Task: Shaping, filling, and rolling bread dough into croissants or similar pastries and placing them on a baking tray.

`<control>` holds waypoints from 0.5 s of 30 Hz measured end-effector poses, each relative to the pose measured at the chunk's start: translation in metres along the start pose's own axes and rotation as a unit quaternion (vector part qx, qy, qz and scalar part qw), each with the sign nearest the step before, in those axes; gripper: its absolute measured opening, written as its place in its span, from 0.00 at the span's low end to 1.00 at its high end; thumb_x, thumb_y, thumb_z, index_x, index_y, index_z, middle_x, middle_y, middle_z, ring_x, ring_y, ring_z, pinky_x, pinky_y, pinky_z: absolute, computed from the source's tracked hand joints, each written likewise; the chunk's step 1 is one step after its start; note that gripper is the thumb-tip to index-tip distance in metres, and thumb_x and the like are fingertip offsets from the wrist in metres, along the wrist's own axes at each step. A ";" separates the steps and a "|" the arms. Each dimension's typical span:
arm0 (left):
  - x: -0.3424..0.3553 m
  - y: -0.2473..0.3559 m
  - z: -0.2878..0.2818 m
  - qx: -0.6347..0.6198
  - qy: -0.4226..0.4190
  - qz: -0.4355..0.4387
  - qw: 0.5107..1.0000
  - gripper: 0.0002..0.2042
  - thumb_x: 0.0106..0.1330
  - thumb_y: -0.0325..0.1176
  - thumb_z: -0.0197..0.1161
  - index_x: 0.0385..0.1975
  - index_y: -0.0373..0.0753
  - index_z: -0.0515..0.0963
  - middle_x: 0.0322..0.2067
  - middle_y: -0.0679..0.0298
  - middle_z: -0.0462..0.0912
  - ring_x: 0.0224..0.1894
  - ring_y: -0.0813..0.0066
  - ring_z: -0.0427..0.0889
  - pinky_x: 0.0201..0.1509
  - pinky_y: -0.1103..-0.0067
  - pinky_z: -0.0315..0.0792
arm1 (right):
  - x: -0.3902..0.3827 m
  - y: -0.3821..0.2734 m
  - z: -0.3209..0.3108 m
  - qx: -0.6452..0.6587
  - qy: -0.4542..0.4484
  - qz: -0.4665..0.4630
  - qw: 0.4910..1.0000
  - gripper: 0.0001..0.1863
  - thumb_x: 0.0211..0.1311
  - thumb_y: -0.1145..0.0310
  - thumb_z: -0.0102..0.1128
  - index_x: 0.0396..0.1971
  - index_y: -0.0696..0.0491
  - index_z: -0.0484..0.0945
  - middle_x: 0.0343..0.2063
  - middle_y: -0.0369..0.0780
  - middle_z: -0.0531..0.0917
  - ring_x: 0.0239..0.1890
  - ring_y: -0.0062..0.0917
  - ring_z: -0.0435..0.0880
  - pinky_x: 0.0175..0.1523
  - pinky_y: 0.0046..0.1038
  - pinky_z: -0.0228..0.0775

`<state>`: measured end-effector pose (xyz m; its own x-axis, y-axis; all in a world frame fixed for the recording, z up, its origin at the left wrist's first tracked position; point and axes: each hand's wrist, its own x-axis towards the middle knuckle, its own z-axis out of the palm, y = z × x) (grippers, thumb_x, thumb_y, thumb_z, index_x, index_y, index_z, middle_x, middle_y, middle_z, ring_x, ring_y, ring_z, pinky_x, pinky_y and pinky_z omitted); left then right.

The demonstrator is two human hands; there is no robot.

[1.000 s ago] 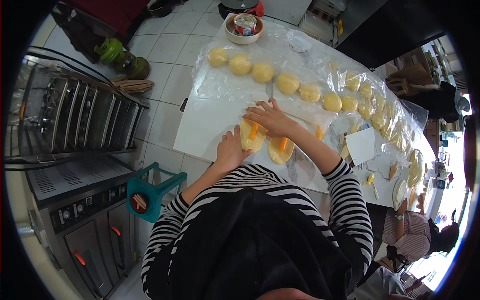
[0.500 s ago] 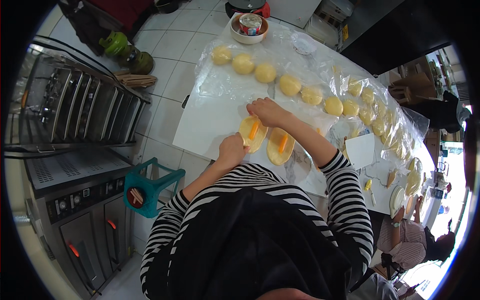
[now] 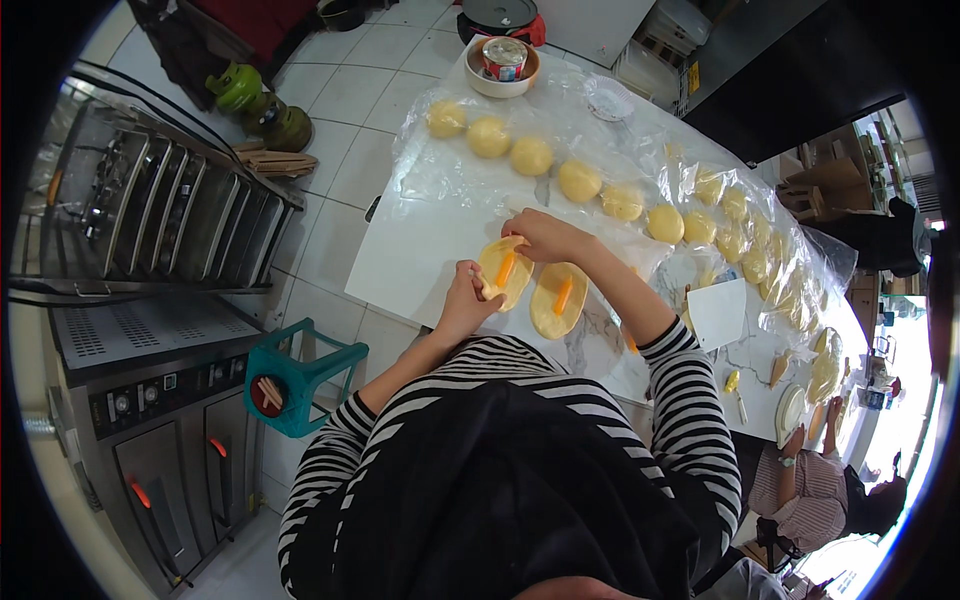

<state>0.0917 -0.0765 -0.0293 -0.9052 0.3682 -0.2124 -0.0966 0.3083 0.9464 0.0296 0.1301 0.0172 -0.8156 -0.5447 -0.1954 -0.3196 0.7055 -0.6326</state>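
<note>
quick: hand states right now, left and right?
Left hand: fingers pinching the near edge of the flattened dough oval with the orange stick.
Right hand: fingers on the same oval's far edge.

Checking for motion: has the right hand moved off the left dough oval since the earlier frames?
No. The right hand stays on the left dough oval, beside the second oval.

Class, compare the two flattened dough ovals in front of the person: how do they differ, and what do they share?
The left dough oval is touched by both hands, the left hand at its near end and the right hand at its far end; the right dough oval lies untouched. The left oval looks lifted or curled at its edges; the right oval lies flat. Both are pale yellow, each with an orange stick along the middle.
</note>
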 end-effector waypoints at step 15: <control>0.009 0.043 -0.056 -0.343 0.006 -0.121 0.932 0.25 0.47 0.16 0.55 0.48 0.40 0.62 0.42 0.62 0.64 0.39 0.72 0.72 0.40 0.77 0.76 | -0.028 -0.016 -0.021 0.433 0.073 0.183 0.880 0.12 0.51 0.72 0.56 0.36 0.59 0.76 0.27 0.36 0.77 0.26 0.18 0.78 0.28 0.19 0.72</control>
<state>0.0561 -0.1090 0.0234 -0.8271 0.3495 -0.4402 -0.5358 -0.2536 0.8054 0.0479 0.1438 0.0483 -0.8605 -0.2441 -0.4472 0.4138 0.1774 -0.8929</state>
